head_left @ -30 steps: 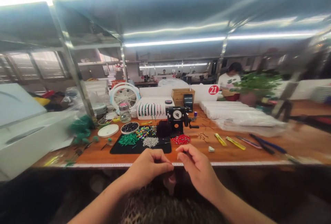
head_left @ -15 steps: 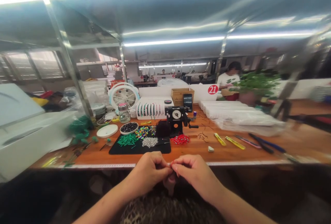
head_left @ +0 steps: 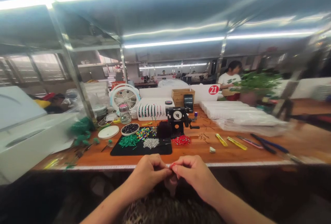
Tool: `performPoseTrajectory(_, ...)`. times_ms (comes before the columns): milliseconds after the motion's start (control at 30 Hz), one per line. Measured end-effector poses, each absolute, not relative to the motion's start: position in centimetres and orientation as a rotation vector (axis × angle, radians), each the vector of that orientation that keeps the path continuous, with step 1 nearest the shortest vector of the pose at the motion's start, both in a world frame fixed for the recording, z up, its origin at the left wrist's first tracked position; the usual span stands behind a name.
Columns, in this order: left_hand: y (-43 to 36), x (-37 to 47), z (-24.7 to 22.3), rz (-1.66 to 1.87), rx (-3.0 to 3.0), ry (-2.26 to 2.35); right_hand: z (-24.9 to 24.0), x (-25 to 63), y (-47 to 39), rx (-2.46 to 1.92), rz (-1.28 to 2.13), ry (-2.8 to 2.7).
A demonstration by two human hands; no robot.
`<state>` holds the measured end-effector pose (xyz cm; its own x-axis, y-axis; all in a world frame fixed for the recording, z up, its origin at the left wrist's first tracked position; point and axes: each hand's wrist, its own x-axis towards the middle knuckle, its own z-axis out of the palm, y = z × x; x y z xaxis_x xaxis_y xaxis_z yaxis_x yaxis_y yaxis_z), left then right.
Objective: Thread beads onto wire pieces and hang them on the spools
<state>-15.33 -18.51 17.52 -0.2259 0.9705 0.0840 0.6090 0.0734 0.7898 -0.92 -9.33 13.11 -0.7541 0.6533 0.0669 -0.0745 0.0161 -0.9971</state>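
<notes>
Along the near edge of the brown wooden worktop, the left hand and right hand now meet at their fingertips; one second ago they stood apart. The right, then loosely parted, pinches a small bright-red piece. The left's thumb and forefinger are pressed together, their hold hidden from view.
</notes>
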Motion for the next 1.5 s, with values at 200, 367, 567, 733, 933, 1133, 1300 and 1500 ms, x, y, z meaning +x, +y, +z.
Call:
performPoseTrajectory(200,-18.7,-15.5,16.6,1.264,1.238,1.745,13.0,-1.1,-9.5,-0.599,1.694,-1.791)
performPoseTrajectory(367,-19.2,-15.1,15.9,1.196,1.321,1.857,12.0,-1.4,-10.2,-0.600,1.873,-1.757)
performPoseTrajectory(567,-20.0,-16.1,15.3,1.075,1.608,1.993,11.4,-3.4,-7.4,-0.462,1.847,-2.028)
performPoseTrajectory(733,-20.8,-17.6,15.0,1.107,1.382,2.034,12.9,-8.1,-0.9,-0.698,0.602,-2.592)
performPoseTrajectory(933,-22.2,-18.4,14.7,1.184,1.293,1.954,11.4,-12.4,1.7,-0.784,0.345,-2.789)
performPoseTrajectory(1133,-22.1,-19.6,15.4,1.252,1.188,1.927,11.3,-13.0,1.3,-0.813,0.364,-2.798)
performPoseTrajectory(1300,-18.9,-21.0,16.9,1.397,1.057,2.027,14.6,-11.0,-0.4,-0.719,0.553,-2.612)
performPoseTrajectory(1500,-15.7,-21.2,17.4,1.356,1.179,2.066,16.8,-7.4,-4.0,-0.321,1.040,-2.181)
